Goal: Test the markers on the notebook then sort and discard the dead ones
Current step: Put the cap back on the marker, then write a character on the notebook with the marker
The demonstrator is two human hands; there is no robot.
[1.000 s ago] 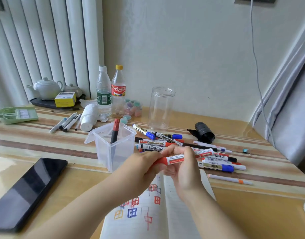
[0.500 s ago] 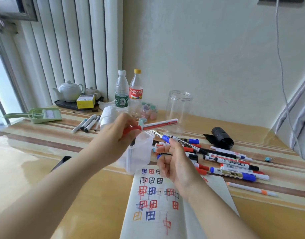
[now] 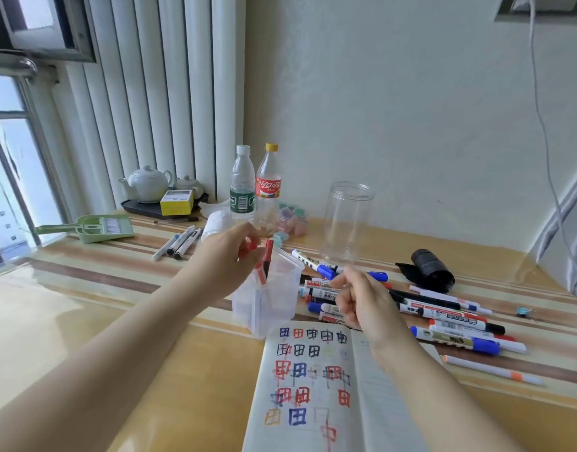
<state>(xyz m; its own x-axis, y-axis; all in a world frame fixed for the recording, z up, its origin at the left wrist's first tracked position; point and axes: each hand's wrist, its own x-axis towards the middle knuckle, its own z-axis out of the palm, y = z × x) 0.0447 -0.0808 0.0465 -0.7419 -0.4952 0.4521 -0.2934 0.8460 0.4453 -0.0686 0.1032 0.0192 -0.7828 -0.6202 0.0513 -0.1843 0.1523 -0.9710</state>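
Your left hand (image 3: 230, 252) has swung the red-capped white marker (image 3: 258, 267) from above the open notebook (image 3: 316, 383) into the clear plastic bin (image 3: 274, 298), fingers still pinching it; your right hand (image 3: 362, 301) hovers loosely curled, empty, so sorting continues.

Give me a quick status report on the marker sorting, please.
Left hand lowering red marker into clear bin. Right hand loosely curled, empty, above marker pile. Nothing obstructing.
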